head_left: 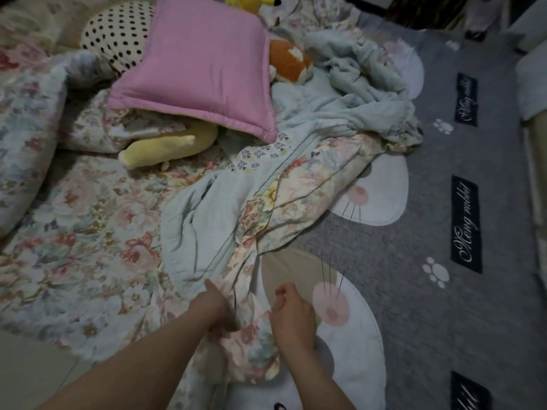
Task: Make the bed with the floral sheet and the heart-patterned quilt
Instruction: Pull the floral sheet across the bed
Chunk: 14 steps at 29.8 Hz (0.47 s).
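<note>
Two hands, one bunched quilt, one pink pillow

Only writing we can spot is on the grey cover: black patches with white cursive. The middle patch reads something like "Meng" plus a second word we can't make out. The upper patch looks the same, just blurrier.

Pink cushion was plain.
Left of cushion: pillow was cream, black dots.
Right of cushion: plush was orange and white.
Below cushion: soft toy was yellow; floral sheet showed pink roses on pale ground; quilt was pale blue, floral-faced.
Far right of cushion: cover was grey, white paw prints, possibly rabbit faces.
</note>
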Each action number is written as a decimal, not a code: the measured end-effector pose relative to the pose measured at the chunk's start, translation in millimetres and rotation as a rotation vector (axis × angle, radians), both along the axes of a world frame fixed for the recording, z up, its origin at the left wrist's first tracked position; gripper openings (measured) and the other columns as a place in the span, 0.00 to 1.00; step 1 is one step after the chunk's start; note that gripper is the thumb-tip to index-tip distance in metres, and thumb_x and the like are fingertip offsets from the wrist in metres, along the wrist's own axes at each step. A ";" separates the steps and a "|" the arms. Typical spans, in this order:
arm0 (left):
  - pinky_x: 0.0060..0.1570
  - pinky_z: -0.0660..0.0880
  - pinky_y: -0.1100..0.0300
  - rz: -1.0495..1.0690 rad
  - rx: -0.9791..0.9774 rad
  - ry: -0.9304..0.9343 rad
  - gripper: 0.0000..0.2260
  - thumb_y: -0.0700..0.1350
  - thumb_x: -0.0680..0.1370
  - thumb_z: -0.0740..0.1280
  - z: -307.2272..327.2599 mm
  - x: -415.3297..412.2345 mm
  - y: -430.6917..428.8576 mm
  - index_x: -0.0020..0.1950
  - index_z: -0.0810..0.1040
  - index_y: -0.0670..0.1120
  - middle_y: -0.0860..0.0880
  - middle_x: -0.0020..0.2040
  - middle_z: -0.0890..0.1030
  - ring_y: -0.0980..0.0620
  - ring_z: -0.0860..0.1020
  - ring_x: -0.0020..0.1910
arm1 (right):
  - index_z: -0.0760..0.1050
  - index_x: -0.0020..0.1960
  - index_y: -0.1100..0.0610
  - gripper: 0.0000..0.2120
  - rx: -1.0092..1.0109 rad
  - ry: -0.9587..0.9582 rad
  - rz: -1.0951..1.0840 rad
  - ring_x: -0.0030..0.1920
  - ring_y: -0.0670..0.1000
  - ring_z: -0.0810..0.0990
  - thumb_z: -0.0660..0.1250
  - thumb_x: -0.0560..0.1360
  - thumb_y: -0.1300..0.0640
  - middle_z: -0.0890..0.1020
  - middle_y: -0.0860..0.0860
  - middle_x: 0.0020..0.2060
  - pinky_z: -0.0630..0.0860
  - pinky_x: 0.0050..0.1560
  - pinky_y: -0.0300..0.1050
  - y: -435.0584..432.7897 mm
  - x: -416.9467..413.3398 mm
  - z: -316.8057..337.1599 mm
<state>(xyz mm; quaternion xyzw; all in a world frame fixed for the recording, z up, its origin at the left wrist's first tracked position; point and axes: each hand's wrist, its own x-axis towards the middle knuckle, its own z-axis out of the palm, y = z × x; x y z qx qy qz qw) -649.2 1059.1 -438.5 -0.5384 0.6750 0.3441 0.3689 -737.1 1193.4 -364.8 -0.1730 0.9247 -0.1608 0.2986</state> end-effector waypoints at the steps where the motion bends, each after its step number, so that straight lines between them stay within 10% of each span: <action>1: 0.60 0.73 0.56 -0.174 0.005 -0.042 0.37 0.49 0.76 0.70 4.7 -1.7 -0.9 0.78 0.55 0.38 0.40 0.68 0.74 0.43 0.76 0.64 | 0.71 0.56 0.50 0.08 0.054 0.004 0.077 0.46 0.55 0.79 0.54 0.83 0.57 0.82 0.51 0.48 0.66 0.37 0.45 2.2 -0.9 -1.7; 5: 0.57 0.73 0.57 -0.509 -0.060 0.026 0.12 0.49 0.80 0.62 4.0 0.4 11.9 0.58 0.78 0.44 0.47 0.53 0.80 0.45 0.77 0.61 | 0.75 0.54 0.52 0.11 0.154 -0.077 0.238 0.50 0.56 0.79 0.56 0.79 0.62 0.82 0.52 0.52 0.68 0.39 0.44 4.7 -0.2 -8.8; 8: 0.64 0.68 0.50 -0.449 -0.206 0.163 0.28 0.51 0.76 0.68 -3.7 8.7 11.6 0.74 0.64 0.48 0.42 0.71 0.66 0.39 0.67 0.68 | 0.77 0.59 0.50 0.16 0.128 -0.129 0.266 0.57 0.56 0.78 0.58 0.77 0.64 0.80 0.53 0.57 0.69 0.44 0.43 -0.2 -0.3 -7.9; 11: 0.66 0.68 0.51 -0.323 -0.076 0.275 0.41 0.45 0.79 0.65 -9.7 4.4 6.6 0.79 0.36 0.48 0.38 0.75 0.62 0.39 0.70 0.69 | 0.61 0.76 0.42 0.32 0.134 -0.117 0.474 0.75 0.58 0.61 0.61 0.77 0.64 0.68 0.51 0.73 0.61 0.72 0.52 0.0 -3.3 -8.9; 14: 0.56 0.72 0.57 -0.441 0.010 0.232 0.37 0.56 0.75 0.67 -13.4 1.3 9.2 0.79 0.56 0.44 0.42 0.63 0.78 0.44 0.78 0.60 | 0.43 0.79 0.39 0.44 0.184 -0.003 0.683 0.79 0.60 0.39 0.63 0.75 0.66 0.48 0.49 0.80 0.35 0.74 0.64 -5.5 -4.3 -7.5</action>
